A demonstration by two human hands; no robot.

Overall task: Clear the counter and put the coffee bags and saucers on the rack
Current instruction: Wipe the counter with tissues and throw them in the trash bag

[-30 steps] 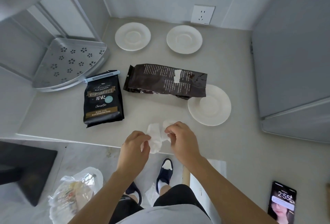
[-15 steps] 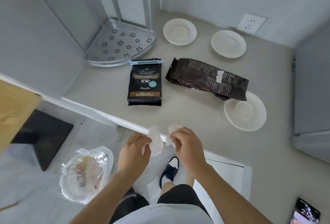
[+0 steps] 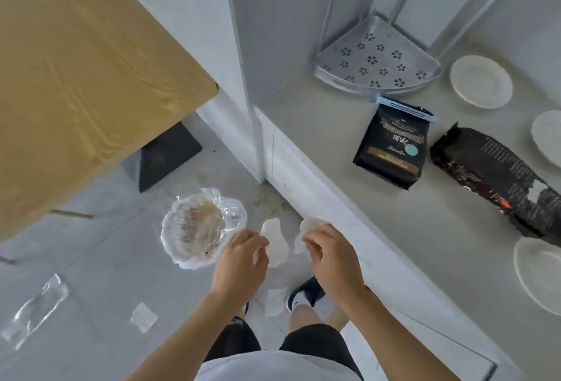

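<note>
My left hand (image 3: 241,257) pinches a white scrap of paper (image 3: 274,244) over the floor, just off the counter's front edge. My right hand (image 3: 329,254) pinches a second white scrap (image 3: 309,224) beside it. On the grey counter (image 3: 394,229) lie a black coffee bag with a blue clip (image 3: 393,144) and a longer dark coffee bag (image 3: 498,181). Three white saucers are in view: a far saucer (image 3: 481,81), a cut-off saucer at the right edge (image 3: 549,137), and a near saucer (image 3: 540,274). The metal corner rack (image 3: 376,58) stands in the counter's back corner, its perforated lower shelf bare.
On the floor to the left sits a clear plastic bag of rubbish (image 3: 202,225). More scraps (image 3: 144,317) and a plastic wrapper (image 3: 39,304) lie on the floor. A yellow-brown table top (image 3: 76,77) overhangs at upper left. My feet stand below the counter edge.
The view has swung left and down toward the floor. Both hands, each still holding a scrap, have left the counter edge and drawn slightly apart, nearer the rubbish bag.
</note>
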